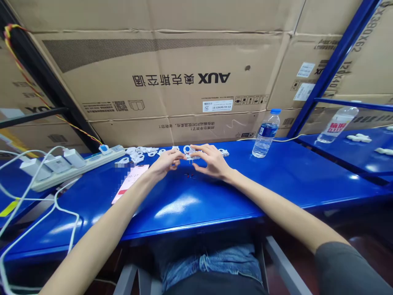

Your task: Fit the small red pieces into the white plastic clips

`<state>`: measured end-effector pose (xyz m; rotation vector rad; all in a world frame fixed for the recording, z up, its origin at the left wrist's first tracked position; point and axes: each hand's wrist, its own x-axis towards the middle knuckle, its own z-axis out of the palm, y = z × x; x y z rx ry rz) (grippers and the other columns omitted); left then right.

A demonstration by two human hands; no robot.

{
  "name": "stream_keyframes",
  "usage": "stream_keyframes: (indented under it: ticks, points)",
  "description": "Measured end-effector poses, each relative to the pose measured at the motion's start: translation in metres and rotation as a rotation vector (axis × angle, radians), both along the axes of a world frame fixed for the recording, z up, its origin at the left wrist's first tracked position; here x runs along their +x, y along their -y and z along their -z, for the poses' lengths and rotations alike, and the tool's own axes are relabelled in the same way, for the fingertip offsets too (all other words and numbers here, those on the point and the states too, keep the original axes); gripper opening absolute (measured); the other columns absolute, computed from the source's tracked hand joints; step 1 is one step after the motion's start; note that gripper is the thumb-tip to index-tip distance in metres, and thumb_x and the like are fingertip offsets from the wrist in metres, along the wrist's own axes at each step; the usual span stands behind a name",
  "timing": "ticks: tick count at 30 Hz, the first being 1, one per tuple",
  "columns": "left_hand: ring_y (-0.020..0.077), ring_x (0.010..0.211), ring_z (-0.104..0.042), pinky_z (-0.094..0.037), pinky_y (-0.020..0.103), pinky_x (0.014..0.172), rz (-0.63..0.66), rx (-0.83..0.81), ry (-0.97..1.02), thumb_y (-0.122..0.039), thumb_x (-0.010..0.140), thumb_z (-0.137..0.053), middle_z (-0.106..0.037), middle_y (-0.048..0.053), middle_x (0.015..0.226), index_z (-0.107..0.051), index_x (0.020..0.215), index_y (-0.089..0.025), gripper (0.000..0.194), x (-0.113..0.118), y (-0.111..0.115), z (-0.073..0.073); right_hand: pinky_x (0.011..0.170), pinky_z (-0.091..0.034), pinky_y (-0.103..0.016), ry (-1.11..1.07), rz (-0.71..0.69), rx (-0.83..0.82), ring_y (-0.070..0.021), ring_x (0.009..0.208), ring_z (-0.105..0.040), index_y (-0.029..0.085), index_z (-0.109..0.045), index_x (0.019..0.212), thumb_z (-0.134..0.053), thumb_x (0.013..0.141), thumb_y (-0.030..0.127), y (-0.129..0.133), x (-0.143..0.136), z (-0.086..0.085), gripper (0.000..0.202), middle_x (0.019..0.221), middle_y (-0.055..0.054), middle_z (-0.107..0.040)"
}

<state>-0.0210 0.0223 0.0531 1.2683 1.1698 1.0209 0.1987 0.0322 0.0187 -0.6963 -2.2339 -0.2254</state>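
Near the back of the blue table (233,188), my left hand (168,160) and my right hand (211,160) meet at a small white plastic part (188,150) with a ring at its top and thin metal pins pointing down. The fingers of both hands are closed on it from either side. Several similar white parts (138,153) lie loose behind and left of my left hand, and another (224,152) sits just behind my right hand. Tiny red and dark pieces (190,175) rest on the table below the hands.
A pink-and-white phone-like screen (130,184) lies by my left forearm. Farther left stand a power strip (89,166) with chargers and white cables. A water bottle (265,135) stands right; another bottle (337,125) is beyond the blue post. Cardboard boxes (184,53) wall the back.
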Motion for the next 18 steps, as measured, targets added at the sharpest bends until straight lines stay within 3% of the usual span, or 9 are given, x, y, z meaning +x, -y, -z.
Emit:
stream_keyframes:
  ticks: [8,18]
  points:
    - [0.009,0.059,-0.045,-0.026,0.019,0.047,-0.033,0.097,-0.11,-0.026,0.075,-0.068,-0.059,0.001,0.074,-0.059,0.084,-0.019,0.015,0.0053,0.007,-0.0047,0.107,-0.053,-0.048,-0.02,-0.045,0.018,-0.0263,0.124,-0.064,0.022,-0.072,0.119,-0.063,0.097,0.029,-0.0027,0.0001,0.0035,0.025,0.146,-0.011,-0.065]
    - [0.0105,0.057,-0.044,-0.03,0.022,0.05,0.018,0.238,-0.241,-0.057,0.081,-0.073,-0.052,-0.003,0.065,-0.061,0.081,-0.02,0.039,0.0052,0.0052,0.0012,0.11,-0.052,-0.051,-0.016,-0.051,-0.044,-0.0276,0.126,-0.064,0.024,-0.071,0.123,-0.064,0.096,0.029,-0.0005,-0.0011,0.0013,0.029,0.148,-0.011,-0.063]
